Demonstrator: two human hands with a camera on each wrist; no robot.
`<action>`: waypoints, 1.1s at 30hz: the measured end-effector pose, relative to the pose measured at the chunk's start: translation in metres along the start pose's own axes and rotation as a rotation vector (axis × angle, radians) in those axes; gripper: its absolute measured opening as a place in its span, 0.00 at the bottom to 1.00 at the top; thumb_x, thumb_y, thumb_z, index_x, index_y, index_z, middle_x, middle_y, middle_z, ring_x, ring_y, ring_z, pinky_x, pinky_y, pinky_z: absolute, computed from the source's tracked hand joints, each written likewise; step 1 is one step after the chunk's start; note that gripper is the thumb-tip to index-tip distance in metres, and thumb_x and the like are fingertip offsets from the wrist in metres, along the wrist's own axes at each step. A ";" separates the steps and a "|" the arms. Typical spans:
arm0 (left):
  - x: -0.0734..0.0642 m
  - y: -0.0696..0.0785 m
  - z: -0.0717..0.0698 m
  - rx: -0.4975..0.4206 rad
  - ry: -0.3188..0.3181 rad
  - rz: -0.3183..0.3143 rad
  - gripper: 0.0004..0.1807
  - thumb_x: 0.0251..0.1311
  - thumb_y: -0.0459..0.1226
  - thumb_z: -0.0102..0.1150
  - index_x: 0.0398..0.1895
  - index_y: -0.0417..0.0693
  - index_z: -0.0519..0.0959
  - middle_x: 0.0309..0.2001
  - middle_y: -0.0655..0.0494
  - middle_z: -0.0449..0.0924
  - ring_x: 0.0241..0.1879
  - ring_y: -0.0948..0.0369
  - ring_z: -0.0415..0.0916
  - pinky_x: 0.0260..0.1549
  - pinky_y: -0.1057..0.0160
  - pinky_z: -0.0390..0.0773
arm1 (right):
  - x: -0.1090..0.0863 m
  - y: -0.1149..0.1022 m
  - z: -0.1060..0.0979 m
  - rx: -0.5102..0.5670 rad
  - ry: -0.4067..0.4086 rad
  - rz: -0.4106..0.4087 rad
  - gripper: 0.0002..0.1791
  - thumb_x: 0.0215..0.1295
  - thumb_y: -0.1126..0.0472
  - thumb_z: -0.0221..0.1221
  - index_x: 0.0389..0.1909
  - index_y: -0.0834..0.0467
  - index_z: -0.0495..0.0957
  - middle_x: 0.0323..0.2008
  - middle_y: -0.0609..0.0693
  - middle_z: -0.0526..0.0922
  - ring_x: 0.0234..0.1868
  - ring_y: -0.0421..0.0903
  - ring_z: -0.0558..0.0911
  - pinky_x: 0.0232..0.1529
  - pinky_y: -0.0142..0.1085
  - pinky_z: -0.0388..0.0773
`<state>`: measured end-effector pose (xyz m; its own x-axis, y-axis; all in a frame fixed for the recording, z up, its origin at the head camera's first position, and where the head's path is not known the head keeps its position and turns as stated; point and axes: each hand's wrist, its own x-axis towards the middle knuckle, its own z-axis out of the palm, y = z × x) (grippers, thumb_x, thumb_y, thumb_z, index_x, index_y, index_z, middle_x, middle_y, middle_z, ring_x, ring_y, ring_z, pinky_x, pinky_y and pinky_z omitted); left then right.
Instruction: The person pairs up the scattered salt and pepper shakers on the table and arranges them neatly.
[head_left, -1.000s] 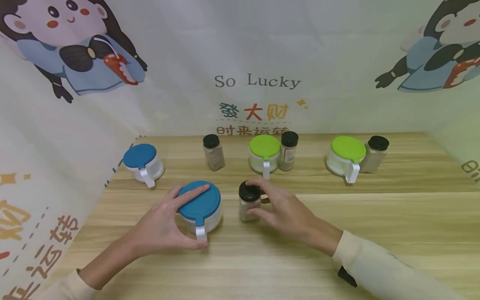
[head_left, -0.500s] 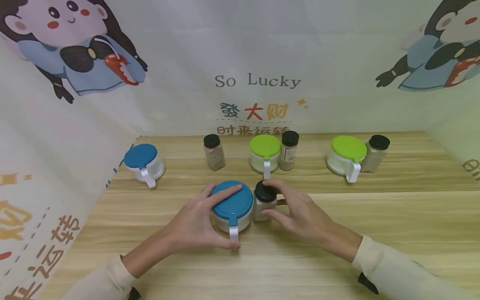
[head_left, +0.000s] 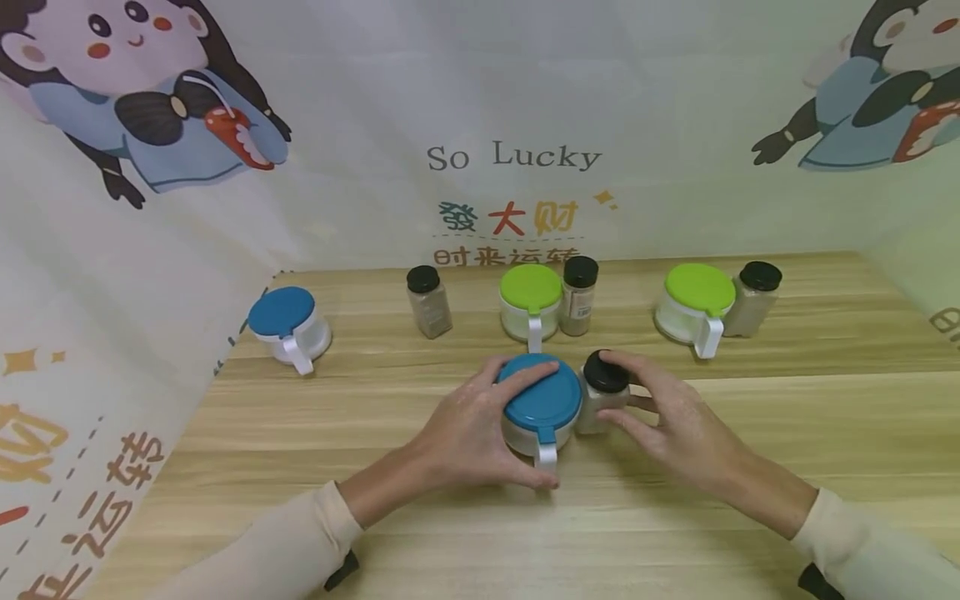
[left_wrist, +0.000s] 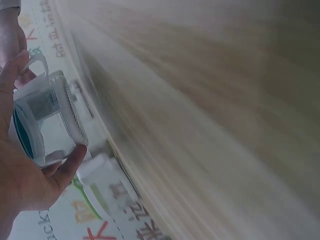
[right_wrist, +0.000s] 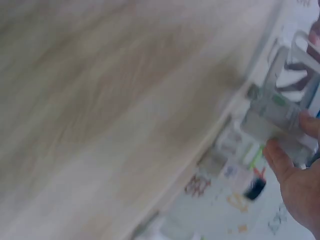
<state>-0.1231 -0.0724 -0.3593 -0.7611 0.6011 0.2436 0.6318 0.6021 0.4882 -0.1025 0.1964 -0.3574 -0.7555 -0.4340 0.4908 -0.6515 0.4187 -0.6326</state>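
Observation:
A clear seasoning jar [head_left: 542, 396] with a blue lid and a white handle stands mid-table in the head view. My left hand [head_left: 472, 429] grips it from the left, thumb by the handle and a finger across the lid. Right beside it is a black-capped spice bottle [head_left: 606, 373], which my right hand [head_left: 686, 429] holds from the right, fingers at the cap and thumb low on its side. The left wrist view shows the jar's transparent wall [left_wrist: 52, 127] between thumb and fingers. In the right wrist view the bottle's clear body [right_wrist: 275, 117] lies against my fingers.
Along the back stand another blue-lidded jar [head_left: 288, 321], a lone spice bottle [head_left: 430, 304], and two green-lidded jars [head_left: 531, 292] [head_left: 693, 296], each with a spice bottle [head_left: 580, 296] [head_left: 752, 300] at its right. A printed cloth [head_left: 360, 125] hangs behind the wooden table [head_left: 450, 542].
The blue-lidded jar in my left hand has slid right up to the spice bottle. Jar and bottle have then moved right together, each still held.

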 end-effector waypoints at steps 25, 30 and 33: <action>0.108 0.081 0.069 0.098 -0.121 0.019 0.63 0.39 0.68 0.76 0.80 0.72 0.54 0.70 0.48 0.62 0.60 0.61 0.70 0.49 0.65 0.76 | -0.061 0.058 -0.102 -0.091 0.128 0.180 0.40 0.42 0.86 0.72 0.59 0.70 0.67 0.56 0.33 0.70 0.49 0.21 0.74 0.37 0.20 0.78; 0.130 0.097 0.083 0.124 -0.183 -0.036 0.65 0.37 0.70 0.75 0.80 0.78 0.50 0.68 0.54 0.61 0.57 0.65 0.69 0.43 0.70 0.74 | -0.075 0.080 -0.113 -0.039 0.224 0.146 0.42 0.38 0.86 0.73 0.59 0.72 0.69 0.56 0.34 0.73 0.53 0.25 0.74 0.40 0.18 0.75; 0.139 0.103 0.091 0.135 -0.215 -0.075 0.66 0.35 0.70 0.76 0.80 0.82 0.48 0.68 0.58 0.60 0.55 0.67 0.69 0.38 0.72 0.72 | -0.086 0.097 -0.117 -0.055 0.261 0.180 0.42 0.40 0.85 0.73 0.61 0.70 0.70 0.56 0.32 0.74 0.51 0.25 0.74 0.41 0.18 0.75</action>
<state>-0.1505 0.1213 -0.3513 -0.7667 0.6417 0.0200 0.5998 0.7049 0.3787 -0.1093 0.3675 -0.3912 -0.8465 -0.1330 0.5155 -0.5032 0.5161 -0.6931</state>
